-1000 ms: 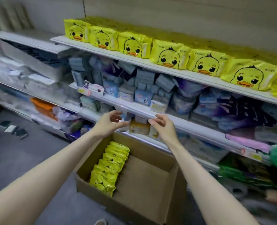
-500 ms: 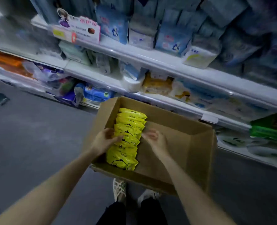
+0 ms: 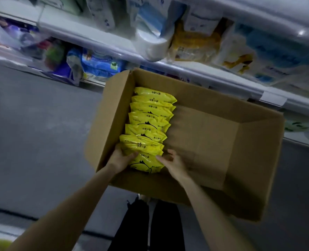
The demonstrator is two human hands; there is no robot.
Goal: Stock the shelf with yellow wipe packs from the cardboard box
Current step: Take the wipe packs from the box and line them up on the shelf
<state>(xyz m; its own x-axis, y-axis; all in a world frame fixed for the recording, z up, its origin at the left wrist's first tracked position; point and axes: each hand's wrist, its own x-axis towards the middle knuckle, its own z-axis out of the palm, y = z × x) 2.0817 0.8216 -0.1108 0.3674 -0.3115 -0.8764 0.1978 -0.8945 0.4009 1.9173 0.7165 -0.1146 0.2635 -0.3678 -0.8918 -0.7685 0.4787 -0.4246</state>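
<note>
Left fingers (image 3: 131,155) curled round the left end of the nearest yellow wipe pack (image 3: 145,164), grasping it; right fingers (image 3: 160,158) curled onto the right end of the same pack, thumb up above it, so the pack is held between both. Left hand (image 3: 122,158) sits against the box's left inner wall, right hand (image 3: 174,163) over the bare box floor, both just below frame centre. Whether the pack is off the box floor, cannot tell. The held pack is the near end of the row of yellow wipe packs (image 3: 150,120), which stand on edge, overlapping, and run along the left wall away toward the shelving, black print on top. Cardboard box (image 3: 249,160) is open, flaps up, centre to right of frame; its right part holds nothing but brown floor. Both forearms bare, coming in from the bottom edge. Dark trouser legs (image 3: 137,225) at bottom centre, below the box's near wall. Grey floor (image 3: 32,133) fills the left side. Shelf (image 3: 186,70) runs across the top of frame just beyond the box, blurry: a white paper roll (image 3: 153,46) at upper centre, a blue pack (image 3: 99,64) on the lower tier at upper left, a yellow-orange pack (image 3: 195,42) to the right of the roll. Other stock too blurred to name.
</note>
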